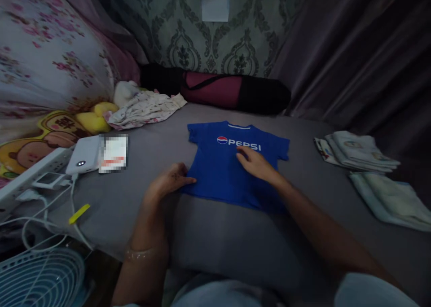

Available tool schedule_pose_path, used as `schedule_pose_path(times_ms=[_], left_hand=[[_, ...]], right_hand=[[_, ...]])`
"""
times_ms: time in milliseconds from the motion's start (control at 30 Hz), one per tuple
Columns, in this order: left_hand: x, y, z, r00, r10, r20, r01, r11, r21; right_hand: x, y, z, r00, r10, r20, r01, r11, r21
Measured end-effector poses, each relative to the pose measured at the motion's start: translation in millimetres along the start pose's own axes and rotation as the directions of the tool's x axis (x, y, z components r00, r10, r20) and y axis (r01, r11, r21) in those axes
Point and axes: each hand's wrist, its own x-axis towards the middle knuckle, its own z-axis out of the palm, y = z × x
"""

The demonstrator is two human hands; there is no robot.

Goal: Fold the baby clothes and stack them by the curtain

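A small blue T-shirt (215, 168) with a white PEPSI print lies spread flat on the grey sheet (144, 150), its collar pointing away from me. My left hand (172, 179) is at the shirt's lower left edge, thumb stretched over the fabric and the other fingers bent; whether it pinches the cloth is unclear. Over the middle of the shirt, just below the lettering, is my right hand (254, 163), with thumb and fingers apart and nothing held between them.
Folded cloths (363, 150) lie at the right, with another folded pile (393, 199) nearer. A rolled maroon-and-black bag (215, 89) lies along the wall. Left are crumpled cloth (148, 108), a power bank (84, 154), a power strip (37, 177), cables and a fan (43, 275).
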Motion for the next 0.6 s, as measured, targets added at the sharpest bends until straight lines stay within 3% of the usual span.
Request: schedule_pose_path(times_ms=[100,200,267,400,600], left_hand=[[-1,1,-1.3,1.0,-0.029,0.012,0.028,0.998,0.055],[-5,6,-2.5,0.999,-0.033,0.02,0.03,0.991,0.134],[-9,10,-2.9,0.998,-0.047,0.029,0.042,0.986,0.162],[-16,14,-2.9,0.997,-0.076,-0.003,0.076,0.991,0.113],[-26,4,-7.8,0.998,-0.037,-0.06,0.036,0.999,-0.014]], right_hand=[[-54,38,-22,0.967,0.213,-0.142,-0.238,0.953,-0.189],[-105,58,-37,0.903,0.415,-0.114,-0.43,0.853,-0.296],[-131,61,-40,0.868,0.491,-0.073,-0.485,0.808,-0.334],[-160,58,-33,0.873,0.483,-0.062,-0.47,0.802,-0.367],[-172,70,-18,0.923,0.38,-0.064,-0.374,0.846,-0.38]])
